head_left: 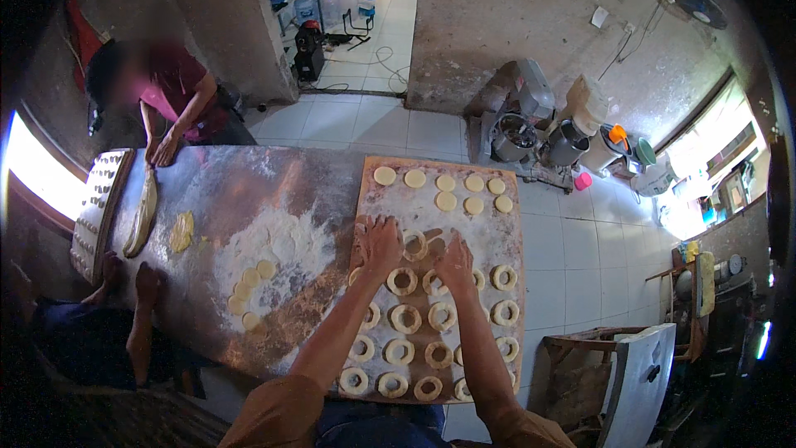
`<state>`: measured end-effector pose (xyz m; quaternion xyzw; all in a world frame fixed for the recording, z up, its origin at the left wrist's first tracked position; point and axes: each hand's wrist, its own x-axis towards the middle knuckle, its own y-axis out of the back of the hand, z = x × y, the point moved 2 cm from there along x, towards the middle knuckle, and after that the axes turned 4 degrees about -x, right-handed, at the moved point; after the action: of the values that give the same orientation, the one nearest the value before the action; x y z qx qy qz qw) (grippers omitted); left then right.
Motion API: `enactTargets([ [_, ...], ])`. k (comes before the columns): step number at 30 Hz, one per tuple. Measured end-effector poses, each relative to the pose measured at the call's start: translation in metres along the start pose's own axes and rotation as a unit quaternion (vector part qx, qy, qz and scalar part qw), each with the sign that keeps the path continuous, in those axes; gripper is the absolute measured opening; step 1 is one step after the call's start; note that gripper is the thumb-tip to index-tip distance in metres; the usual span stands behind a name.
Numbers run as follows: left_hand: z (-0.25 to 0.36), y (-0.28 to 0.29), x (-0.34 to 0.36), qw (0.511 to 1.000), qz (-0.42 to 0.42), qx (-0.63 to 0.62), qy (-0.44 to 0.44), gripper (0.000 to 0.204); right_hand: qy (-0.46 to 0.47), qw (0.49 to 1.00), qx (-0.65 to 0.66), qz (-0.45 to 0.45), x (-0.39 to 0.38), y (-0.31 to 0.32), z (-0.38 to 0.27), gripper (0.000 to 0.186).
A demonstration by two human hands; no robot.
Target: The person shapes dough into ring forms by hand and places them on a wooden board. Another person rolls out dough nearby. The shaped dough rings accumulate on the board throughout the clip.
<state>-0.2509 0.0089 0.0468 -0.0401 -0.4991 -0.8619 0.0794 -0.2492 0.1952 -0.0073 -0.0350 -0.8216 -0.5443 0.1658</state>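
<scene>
A floured wooden board (371, 199) carries several rows of ring-shaped dough pieces (402, 281) and, along its far side, several flat dough discs (446, 182). My left hand (380, 245) is over the left part of the board, palm down with its fingers apart. My right hand (454, 264) is to the right of it, fingers pointing away from me; their tips are blurred and partly hidden. Between the two hands lies a dough ring (414, 245), close to my left thumb. My forearms cover part of the rows nearer me.
Left of the board, the metal table (319, 168) bears flour (278, 241), overlapping dough discs (240, 290), a yellow dough lump (182, 232) and a long dough strip (143, 214). A tray (98, 211) holds small pieces. Two people work at the left. Mixer (531, 91) and buckets stand back right.
</scene>
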Motion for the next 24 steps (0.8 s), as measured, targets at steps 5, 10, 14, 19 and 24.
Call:
enactTargets([
  [5,0.001,0.013,-0.004,0.991,-0.133,0.01,-0.032,0.046,0.018,0.993,-0.032,0.11,0.072,-0.029,0.023,0.058],
  [10,-0.011,0.008,0.019,0.997,-0.079,-0.024,-0.01,0.044,-0.012,0.987,-0.095,0.13,0.104,-0.043,0.024,0.044],
  [14,-0.046,-0.021,0.108,0.991,0.133,0.007,0.012,0.037,-0.089,0.994,0.043,-0.045,0.128,-0.026,0.025,0.043],
  [19,-0.074,-0.041,0.158,0.995,-0.061,-0.064,0.049,0.045,-0.005,0.962,0.269,0.051,0.092,-0.004,-0.018,0.028],
  [24,-0.12,-0.007,0.065,0.95,0.227,-0.207,-0.057,0.049,-0.026,0.944,0.278,-0.179,0.043,0.006,-0.097,0.034],
])
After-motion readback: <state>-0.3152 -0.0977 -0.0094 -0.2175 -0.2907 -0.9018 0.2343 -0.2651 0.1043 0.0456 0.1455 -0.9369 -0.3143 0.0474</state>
